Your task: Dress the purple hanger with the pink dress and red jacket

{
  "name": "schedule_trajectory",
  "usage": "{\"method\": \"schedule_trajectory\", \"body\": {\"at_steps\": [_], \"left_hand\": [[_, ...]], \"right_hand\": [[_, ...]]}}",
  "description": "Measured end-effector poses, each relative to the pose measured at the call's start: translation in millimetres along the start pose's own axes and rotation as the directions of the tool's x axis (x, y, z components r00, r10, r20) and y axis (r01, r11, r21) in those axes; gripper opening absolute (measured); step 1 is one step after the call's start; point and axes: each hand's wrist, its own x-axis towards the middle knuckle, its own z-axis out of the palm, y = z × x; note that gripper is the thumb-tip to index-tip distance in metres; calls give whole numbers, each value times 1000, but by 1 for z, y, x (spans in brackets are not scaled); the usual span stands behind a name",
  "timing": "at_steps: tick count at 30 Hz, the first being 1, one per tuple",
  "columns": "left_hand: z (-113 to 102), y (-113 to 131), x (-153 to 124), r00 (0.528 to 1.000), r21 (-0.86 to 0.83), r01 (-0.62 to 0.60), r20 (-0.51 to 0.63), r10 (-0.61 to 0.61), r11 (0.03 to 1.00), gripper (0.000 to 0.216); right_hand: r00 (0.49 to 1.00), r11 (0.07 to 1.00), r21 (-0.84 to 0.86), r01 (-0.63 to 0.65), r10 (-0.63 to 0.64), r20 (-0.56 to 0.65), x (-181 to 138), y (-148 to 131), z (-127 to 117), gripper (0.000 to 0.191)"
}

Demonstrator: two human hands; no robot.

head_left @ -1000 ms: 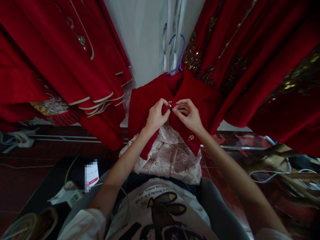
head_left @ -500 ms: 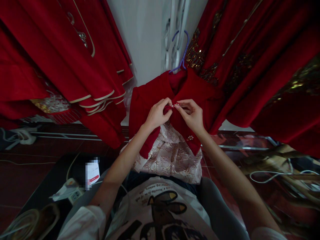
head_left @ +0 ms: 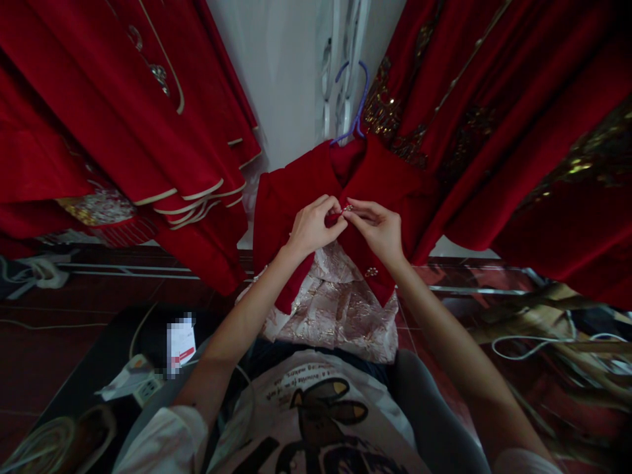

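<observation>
A small red velvet jacket (head_left: 291, 191) hangs on a purple hanger (head_left: 356, 112) straight ahead, over a pale gold brocade skirt (head_left: 340, 309). My left hand (head_left: 311, 227) pinches the jacket's left front edge. My right hand (head_left: 378, 227) pinches the right front edge, fingertips on a small jewelled button (head_left: 347, 209) where the two edges meet. Another jewelled button (head_left: 371, 271) shows lower on the right front, below my right wrist.
Red embroidered garments (head_left: 123, 118) hang at the left and more red garments with gold trim (head_left: 494, 118) at the right. A white wall (head_left: 286, 72) is behind. On the dark floor lie a power strip (head_left: 135, 388) and cables (head_left: 533, 345).
Both hands stay at the jacket's top button. The fingers have shifted slightly and the two front edges are drawn closer together.
</observation>
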Motion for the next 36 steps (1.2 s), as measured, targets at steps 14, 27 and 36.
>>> {"method": "schedule_trajectory", "body": {"at_steps": [14,27,36], "left_hand": [[7,11,-5,998,223,-4,68,-11,975,8],[7,4,-67,943,-139,330,88,-320,934,22],[30,7,-75,963,-239,239,183,-198,941,29]], "right_hand": [[997,996,-70,49,-45,56,2,9,2,38],[909,553,-731,399,-343,237,-61,77,-24,62],[910,777,-582,239,-389,-145,-64,6,-27,29]]}}
